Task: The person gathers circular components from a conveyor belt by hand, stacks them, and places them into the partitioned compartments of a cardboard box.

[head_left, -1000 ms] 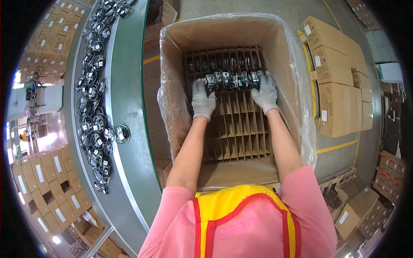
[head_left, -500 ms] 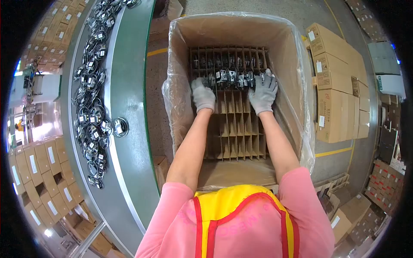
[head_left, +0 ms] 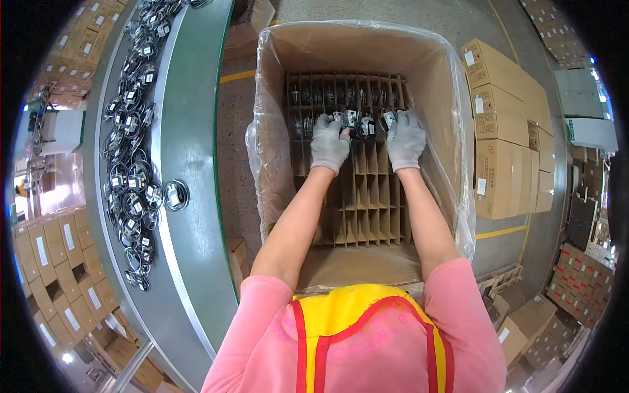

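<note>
A deep cardboard box (head_left: 367,49) lined with clear plastic holds a grid of cardboard dividers (head_left: 370,190). Black coiled-cable units with white labels (head_left: 352,118) sit in the upper rows; some stick up above the slots between my hands. My left hand (head_left: 331,141), in a grey-white glove, is closed at the left end of these raised units, thumb towards the right. At the right end, my gloved right hand (head_left: 407,139) has its fingers round a labelled coiled-cable unit (head_left: 390,118). Both hands' fingertips are partly hidden among the units.
Left of the box runs a green and grey conveyor (head_left: 190,150). Piled along it are many more coiled-cable units (head_left: 134,177), with a single unit (head_left: 175,195) lying apart. Stacked cartons (head_left: 501,173) stand on the floor to the right.
My left hand has moved right along the row, uncovering units in the left slots. My right hand stays at the right end, where a labelled unit now shows beside its fingers.
</note>
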{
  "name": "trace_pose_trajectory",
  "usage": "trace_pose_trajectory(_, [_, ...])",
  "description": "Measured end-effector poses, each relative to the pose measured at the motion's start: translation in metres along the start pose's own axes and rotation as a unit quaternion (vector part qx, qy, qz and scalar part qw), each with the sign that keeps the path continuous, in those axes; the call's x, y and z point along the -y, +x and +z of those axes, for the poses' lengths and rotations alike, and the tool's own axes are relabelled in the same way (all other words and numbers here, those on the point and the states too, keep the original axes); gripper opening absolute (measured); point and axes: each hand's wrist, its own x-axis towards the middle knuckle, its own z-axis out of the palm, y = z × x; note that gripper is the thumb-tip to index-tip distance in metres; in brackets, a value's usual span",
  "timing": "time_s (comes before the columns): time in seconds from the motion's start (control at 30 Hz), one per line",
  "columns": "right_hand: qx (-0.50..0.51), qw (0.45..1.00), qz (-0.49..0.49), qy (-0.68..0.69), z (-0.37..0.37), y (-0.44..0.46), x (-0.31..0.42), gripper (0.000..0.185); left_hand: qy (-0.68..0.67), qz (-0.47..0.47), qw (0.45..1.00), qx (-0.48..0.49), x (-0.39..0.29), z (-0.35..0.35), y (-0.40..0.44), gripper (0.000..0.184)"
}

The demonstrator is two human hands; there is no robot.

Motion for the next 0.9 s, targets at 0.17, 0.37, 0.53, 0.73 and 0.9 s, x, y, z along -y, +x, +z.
trace_pose_trajectory(0.17, [0.100,0.988,-0.121,-0.003,-0.005,-0.026,0.035,0.055,-0.035,-0.247,0.968,0.038,0.010,-0.012,0.008,0.029])
trace_pose_trajectory(0.37, [0.006,0.996,-0.083,0.014,0.019,-0.020,0.031,0.038,-0.057,0.025,0.998,0.007,-0.009,-0.003,-0.012,0.036])
trace_pose_trajectory(0.53, [-0.003,0.996,-0.036,0.075,0.009,-0.019,0.037,0.018,-0.063,-0.002,0.998,0.011,0.001,0.015,-0.005,0.036])
trace_pose_trajectory(0.73, [0.042,0.997,0.040,0.060,0.004,-0.010,0.022,0.025,-0.144,-0.081,0.982,-0.093,-0.003,-0.001,-0.004,0.023])
trace_pose_trajectory(0.9, [0.012,0.986,-0.154,0.060,0.001,-0.019,0.015,0.029,-0.093,-0.023,0.994,-0.043,-0.009,0.004,-0.012,0.024])
